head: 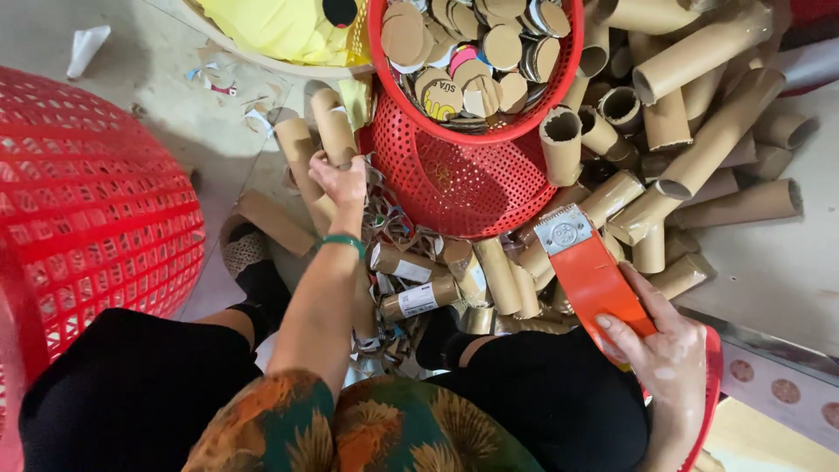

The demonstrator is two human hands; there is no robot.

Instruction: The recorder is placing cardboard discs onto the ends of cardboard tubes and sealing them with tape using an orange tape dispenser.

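Right hand: the right hand (666,363), nearest the camera, is clenched round the handle of an orange tape dispenser with a grey metal head (587,267), held above the right knee.
Left hand: the left hand (339,179), reaching forward past a green wristband (342,241), grips the lower end of a short brown cardboard tube (333,125) standing nearly upright; a second tube just beside it may also be under the fingers, though the view does not settle it.
Between the legs: short cardboard tubes with white labels (418,300) lie with paper scraps on the floor.
Ahead: a round red perforated plastic basket (463,179) holds flat brown cardboard discs (476,44).
Far right: a large heap of long bare cardboard tubes (699,114) lies piled against the basket.
Far left: a big red mesh basket (96,192) stands on its own.
Progress: the dispenser is well apart from the gripped tube, so no taping is under way; the big heap suggests most of the work is left.
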